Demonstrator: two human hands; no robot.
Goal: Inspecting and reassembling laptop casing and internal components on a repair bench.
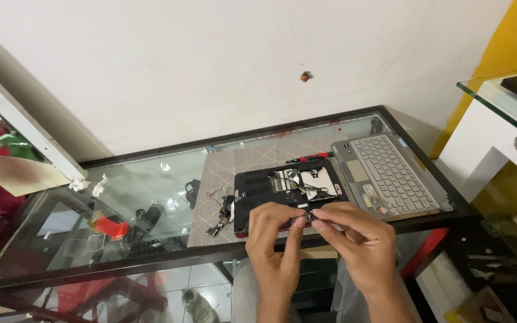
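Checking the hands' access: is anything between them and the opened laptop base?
Nothing visible. The left hand and right hand meet at the near edge of the opened laptop base, fingertips on a small part.

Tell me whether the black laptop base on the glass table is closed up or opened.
Opened: the black laptop base shows bare metal parts and cables inside, and the grey keyboard panel lies apart beside it.
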